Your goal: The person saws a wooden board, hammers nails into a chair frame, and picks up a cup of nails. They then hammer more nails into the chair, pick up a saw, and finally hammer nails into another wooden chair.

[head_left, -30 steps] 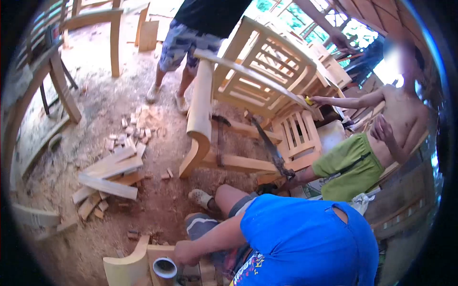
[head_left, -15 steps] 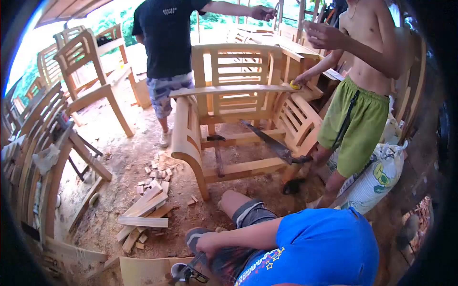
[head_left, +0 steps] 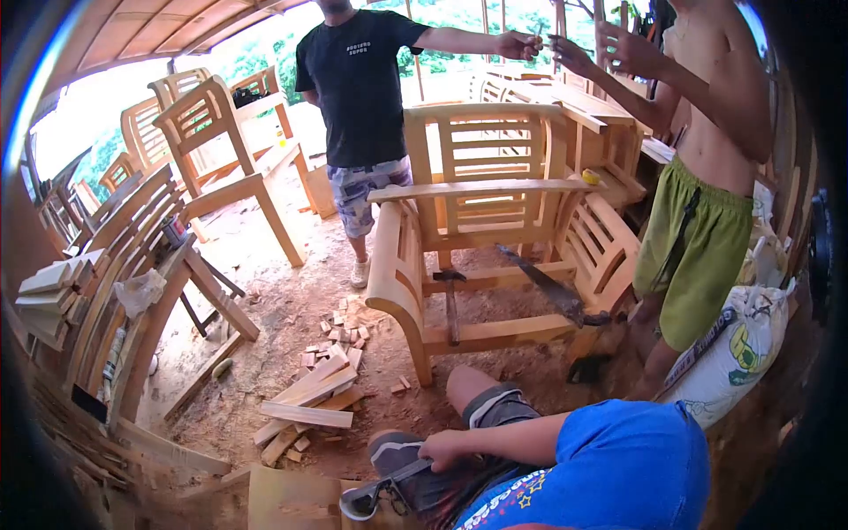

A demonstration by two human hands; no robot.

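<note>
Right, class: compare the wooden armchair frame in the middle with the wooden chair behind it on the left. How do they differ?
The armchair frame is wide, with curved slatted sides; the chair behind is narrower, on plain straight legs. A saw and hammer rest on the armchair frame's rails; the chair behind carries no tools. Both are bare, slat-backed wood.

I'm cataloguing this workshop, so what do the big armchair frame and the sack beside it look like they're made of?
Armchair frame: pale, bare wood, seemingly unfinished; visible grain, matte surface, no paint.
Sack: probably woven plastic; white, slightly glossy, printed, bulging softly.
</note>
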